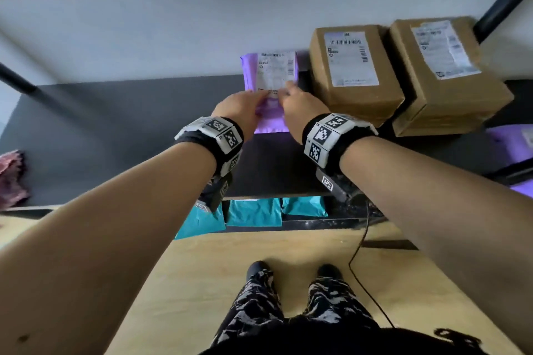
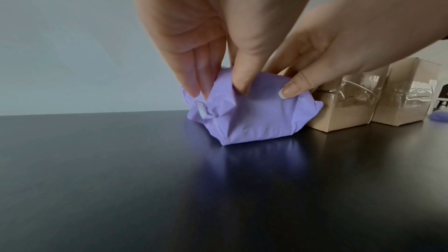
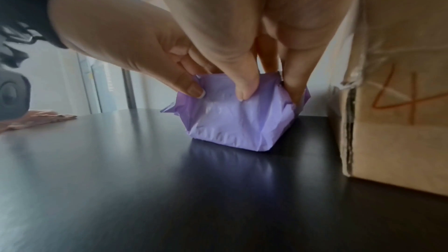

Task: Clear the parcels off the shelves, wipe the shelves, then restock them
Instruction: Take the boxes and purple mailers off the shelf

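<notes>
A purple poly-bag parcel (image 1: pixel 271 72) with a white shipping label stands on the black shelf (image 1: pixel 115 138), close to its back edge. My left hand (image 1: pixel 242 106) grips its left side, and my right hand (image 1: pixel 300 106) grips its right side. In the left wrist view, the left hand (image 2: pixel 213 76) has its fingers down the parcel's (image 2: pixel 254 114) side and its thumb dug into the front. The right thumb presses the other corner. In the right wrist view, the right hand (image 3: pixel 269 83) pinches the parcel (image 3: pixel 232 120) between thumb and fingers. The bag's base touches the shelf.
Two brown cardboard boxes (image 1: pixel 354 72) (image 1: pixel 444 75) stand just right of the parcel; the nearer one (image 3: pixel 397 83) almost touches my right hand. A pink cloth (image 1: pixel 11 179) lies at the shelf's left end. Another purple parcel (image 1: pixel 510 144) lies far right. Teal parcels (image 1: pixel 253 212) sit on the shelf below.
</notes>
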A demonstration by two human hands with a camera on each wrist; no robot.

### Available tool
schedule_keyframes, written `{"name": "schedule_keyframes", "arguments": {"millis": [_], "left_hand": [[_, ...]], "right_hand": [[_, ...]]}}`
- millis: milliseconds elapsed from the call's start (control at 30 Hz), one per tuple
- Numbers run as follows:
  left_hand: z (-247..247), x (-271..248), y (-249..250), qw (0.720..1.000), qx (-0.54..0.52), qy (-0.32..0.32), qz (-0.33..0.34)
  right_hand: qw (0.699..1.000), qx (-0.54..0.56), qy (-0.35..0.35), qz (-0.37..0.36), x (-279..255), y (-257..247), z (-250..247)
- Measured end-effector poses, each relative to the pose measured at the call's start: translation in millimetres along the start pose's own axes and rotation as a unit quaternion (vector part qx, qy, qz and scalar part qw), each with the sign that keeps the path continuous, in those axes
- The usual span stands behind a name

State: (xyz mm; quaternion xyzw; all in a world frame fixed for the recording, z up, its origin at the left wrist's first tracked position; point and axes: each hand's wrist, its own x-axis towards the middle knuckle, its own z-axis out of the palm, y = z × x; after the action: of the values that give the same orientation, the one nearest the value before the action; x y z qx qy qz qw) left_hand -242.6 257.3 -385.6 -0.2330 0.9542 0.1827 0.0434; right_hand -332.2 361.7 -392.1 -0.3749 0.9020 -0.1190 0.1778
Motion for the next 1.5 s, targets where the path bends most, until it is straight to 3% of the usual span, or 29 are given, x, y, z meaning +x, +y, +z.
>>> {"name": "schedule_keyframes", "arguments": {"millis": [133, 267, 433, 600, 833, 967, 1200, 1300, 1500], "left_hand": [[-1, 14, -7, 0.997, 0.079, 0.007, 0.014], [-3, 17, -9, 0.996, 0.083, -0.011, 0.011], [-7, 10, -7, 0.995, 0.086, 0.038, -0.015], [-1, 18, -16, 0.99, 0.12, 0.052, 0.057], [-9, 15, -10, 0.993, 0.096, 0.027, 0.056], [-17, 2, -1, 0.996, 0.083, 0.016, 0.034], [-19, -33, 28, 0.994, 0.075, 0.081, 0.005], [-17, -53, 57, 0.991, 0.065, 0.119, -0.019], [13, -97, 138, 0.989, 0.029, 0.119, -0.08]], "right_hand": [[1.0, -0.026, 0.004, -0.015, 14, -2, -4], [0.999, -0.043, 0.007, 0.006, 23, -5, 0], [0.998, -0.003, 0.057, 0.019, 25, -6, 6], [0.998, 0.029, 0.039, 0.029, 30, -6, 9], [0.998, 0.026, 0.048, 0.01, 19, -11, 0], [0.996, -0.006, 0.075, -0.049, 2, -12, -10], [0.993, -0.025, 0.077, -0.084, -49, -6, -35], [0.989, -0.035, 0.085, -0.115, -77, 13, -46], [0.986, -0.027, 0.086, -0.143, -145, 87, -60]]}}
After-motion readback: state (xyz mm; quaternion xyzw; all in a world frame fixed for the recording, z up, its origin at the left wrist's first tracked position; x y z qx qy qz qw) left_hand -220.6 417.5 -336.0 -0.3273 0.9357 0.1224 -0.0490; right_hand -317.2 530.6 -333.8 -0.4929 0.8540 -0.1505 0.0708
